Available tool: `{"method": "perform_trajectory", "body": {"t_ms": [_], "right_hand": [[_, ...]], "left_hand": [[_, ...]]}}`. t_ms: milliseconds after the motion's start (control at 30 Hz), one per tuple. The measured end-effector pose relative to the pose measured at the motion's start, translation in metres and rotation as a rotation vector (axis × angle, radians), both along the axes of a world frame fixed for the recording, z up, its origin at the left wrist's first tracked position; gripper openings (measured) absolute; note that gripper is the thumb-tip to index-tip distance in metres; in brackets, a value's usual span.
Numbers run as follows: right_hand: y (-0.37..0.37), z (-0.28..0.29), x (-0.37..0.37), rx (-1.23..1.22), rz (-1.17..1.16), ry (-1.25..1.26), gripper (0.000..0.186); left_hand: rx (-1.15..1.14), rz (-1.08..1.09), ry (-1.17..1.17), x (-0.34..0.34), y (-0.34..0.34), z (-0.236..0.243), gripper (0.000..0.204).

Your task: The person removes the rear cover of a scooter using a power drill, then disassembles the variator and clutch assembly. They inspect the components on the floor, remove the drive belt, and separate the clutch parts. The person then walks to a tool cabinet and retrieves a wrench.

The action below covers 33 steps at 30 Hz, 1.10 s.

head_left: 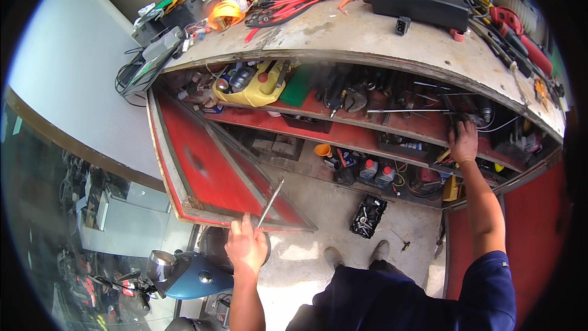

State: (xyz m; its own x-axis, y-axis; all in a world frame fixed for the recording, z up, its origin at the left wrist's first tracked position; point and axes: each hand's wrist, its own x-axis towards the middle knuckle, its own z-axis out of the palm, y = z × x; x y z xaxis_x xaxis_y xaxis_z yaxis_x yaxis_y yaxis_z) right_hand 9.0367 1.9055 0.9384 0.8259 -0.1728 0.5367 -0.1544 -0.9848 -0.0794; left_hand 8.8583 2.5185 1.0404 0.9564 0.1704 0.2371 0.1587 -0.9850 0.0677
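Observation:
My left hand [247,248] is closed around the handle of a screwdriver [271,202], its metal shaft slanting up to the right in front of an open red cabinet door [193,159]. My right hand [464,142] reaches onto the upper red shelf [422,125] at the right, fingers curled at a dark object I cannot make out. Just beyond those fingertips lies a long metal shaft [407,111], stretching left along the shelf. Dark tools crowd around that hand, partly in shadow.
A cut-open yellow jug [254,91] and a green box [300,86] stand on the shelf. Below are grey bottles [369,168] and a black tray of metal parts [368,216] on the floor. A blue motorcycle [199,277] stands lower left. Red cables [312,6] lie on the worktop.

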Motion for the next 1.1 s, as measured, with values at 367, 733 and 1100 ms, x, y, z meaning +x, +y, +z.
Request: {"method": "perform_trajectory", "body": {"t_ms": [367, 733, 1100], "right_hand": [[0.009, -0.006, -0.005, -0.092, -0.112, -0.002, 0.043], [0.086, -0.059, -0.119, 0.223, -0.006, -0.059, 0.044], [0.157, -0.111, -0.225, 0.537, -0.162, 0.441, 0.028]], "left_hand": [[-0.075, 0.0, -0.199, -0.02, 0.023, -0.012, 0.049], [-0.426, 0.134, -0.327, -0.028, 0.026, -0.022, 0.047], [-0.613, 0.113, -0.404, -0.03, 0.028, -0.035, 0.051]]}}
